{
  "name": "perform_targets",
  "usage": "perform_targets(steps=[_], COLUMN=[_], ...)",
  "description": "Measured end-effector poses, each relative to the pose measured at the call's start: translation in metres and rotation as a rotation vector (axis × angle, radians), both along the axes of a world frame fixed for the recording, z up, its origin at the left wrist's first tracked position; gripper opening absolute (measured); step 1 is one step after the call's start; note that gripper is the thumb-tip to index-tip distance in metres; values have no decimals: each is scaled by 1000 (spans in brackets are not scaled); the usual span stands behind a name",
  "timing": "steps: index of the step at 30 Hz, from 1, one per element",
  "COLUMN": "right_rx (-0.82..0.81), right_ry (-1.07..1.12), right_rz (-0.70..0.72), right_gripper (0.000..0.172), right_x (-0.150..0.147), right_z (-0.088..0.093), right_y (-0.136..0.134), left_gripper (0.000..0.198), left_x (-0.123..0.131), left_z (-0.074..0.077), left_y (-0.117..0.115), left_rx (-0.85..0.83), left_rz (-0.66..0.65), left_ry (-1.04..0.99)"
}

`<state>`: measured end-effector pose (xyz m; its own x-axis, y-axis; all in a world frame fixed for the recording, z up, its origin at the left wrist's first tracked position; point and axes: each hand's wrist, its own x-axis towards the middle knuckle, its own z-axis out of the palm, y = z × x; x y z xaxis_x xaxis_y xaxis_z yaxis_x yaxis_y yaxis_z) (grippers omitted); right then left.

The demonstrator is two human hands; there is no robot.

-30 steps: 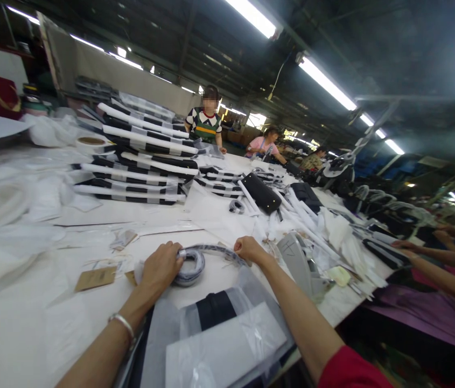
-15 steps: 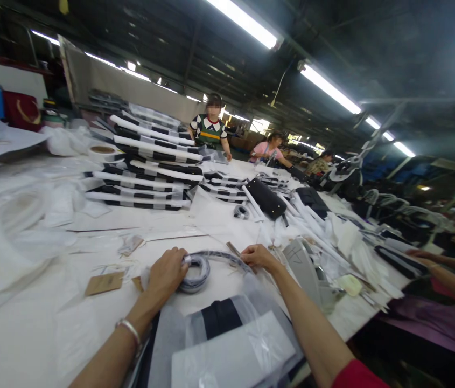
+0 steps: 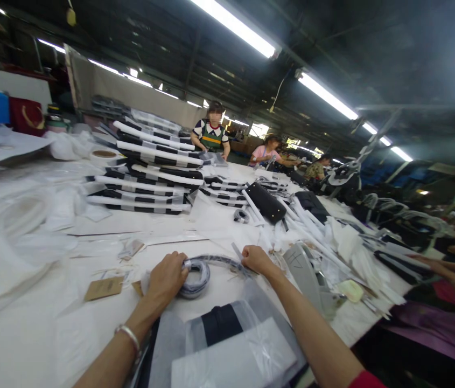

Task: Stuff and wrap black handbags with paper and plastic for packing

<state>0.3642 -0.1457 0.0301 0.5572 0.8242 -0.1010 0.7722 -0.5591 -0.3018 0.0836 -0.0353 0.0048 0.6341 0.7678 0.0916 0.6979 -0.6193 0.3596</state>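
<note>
My left hand (image 3: 168,277) is closed on the left side of a coiled dark strap (image 3: 201,288), which looks wrapped in clear film. From the coil a free length arcs over to my right hand (image 3: 256,260), whose fingers are pinched on it. A thin greyish strip (image 3: 236,250) sticks up beside those fingers; its kind is unclear. Closest to me lies a dark bag in a clear plastic sleeve, with a white padded sheet (image 3: 233,355) on top. A brown card tag (image 3: 104,288) rests left of my left hand.
Stacks of black pieces with white wrapping (image 3: 154,156) stand at the back. A grey tape dispenser (image 3: 306,275) is right of my right hand. Beyond are a black bag (image 3: 266,203), another coil (image 3: 240,216) and white strips. Co-workers are across the table and at right.
My right hand has closed up more and turned slightly, still at the strap. My left hand stays on the coil. The view has shifted a little.
</note>
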Motion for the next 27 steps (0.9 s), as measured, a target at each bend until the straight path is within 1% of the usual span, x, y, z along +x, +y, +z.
perform_targets(steps=[2, 6, 9, 13, 15, 17, 19, 22, 24, 27], right_rx=[1, 4, 9, -3, -4, -17, -59, -115, -126, -111], right_ry=[-81, -196, -268, -351, -407, -456, -470, -423, -374, -286], right_rz=[-7, -55, -65, -87, -100, -88, -17, 86, 83, -3], right_gripper=[9, 17, 21, 13, 17, 20, 21, 19, 16, 18], right_x=[-1, -1, 0, 5, 7, 7, 3, -8, -15, -16], right_z=[6, 13, 18, 30, 34, 35, 30, 13, -1, -17], right_y=[-4, -14, -21, -29, -32, -35, -38, -42, -43, -43], left_gripper=[22, 22, 22, 21, 21, 21, 21, 21, 21, 21], left_x=[0, 0, -1, -2, -2, -2, -1, -1, -1, -1], left_z=[0, 1, 4, 7, 7, 5, 3, 2, 2, 3], left_y=[0, 0, -2, -4, -4, -3, -3, -2, -2, -2], left_rx=[0, 3, -8, -25, -21, -19, -21, -19, -17, -18], left_rz=[-3, -5, 1, 13, 16, 19, 25, 25, 24, 25], left_ry=[-13, -28, -21, -3, -3, -7, -10, -17, -20, -21])
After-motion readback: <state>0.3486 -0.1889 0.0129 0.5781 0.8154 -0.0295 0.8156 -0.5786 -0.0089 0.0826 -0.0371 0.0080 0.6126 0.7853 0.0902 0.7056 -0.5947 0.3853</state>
